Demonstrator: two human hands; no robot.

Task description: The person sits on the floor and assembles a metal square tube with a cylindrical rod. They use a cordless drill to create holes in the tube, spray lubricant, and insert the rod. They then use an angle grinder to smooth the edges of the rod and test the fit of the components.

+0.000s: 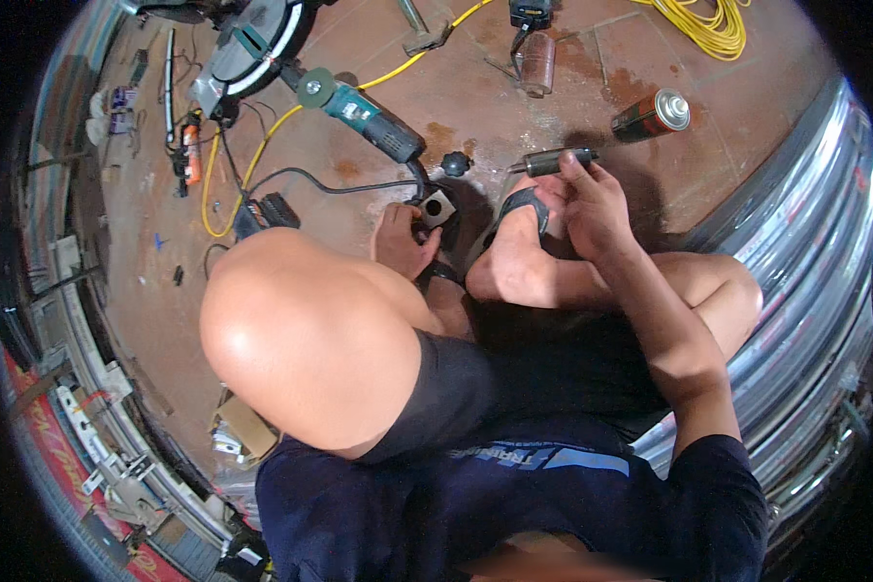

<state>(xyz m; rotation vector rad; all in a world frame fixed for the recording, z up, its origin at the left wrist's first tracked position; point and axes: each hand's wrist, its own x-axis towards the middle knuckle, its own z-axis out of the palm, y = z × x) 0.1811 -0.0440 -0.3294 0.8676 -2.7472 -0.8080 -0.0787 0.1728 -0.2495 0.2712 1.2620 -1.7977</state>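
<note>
My left hand (404,241) is closed around a small square metal piece (438,208) with a round dark hole in its face, held low between my legs. My right hand (595,202) grips a dark cylindrical tool (556,161) with a thin pointed tip. That tip points left, above my right foot (543,197); the tool's exact kind is unclear. On the floor just beyond the metal piece lies a black lobed knob (456,163). A teal and black angle grinder (367,117) rests farther off to the left, its cord running toward my left hand.
A spray can (652,115) lies at the upper right, and a reddish cylinder (537,66) sits farther left. Behind are a hammer (423,37), a yellow cord (713,34) and a disc saw (252,44). Plastic-wrapped lengths (795,262) line the right; metal profiles (92,320) the left.
</note>
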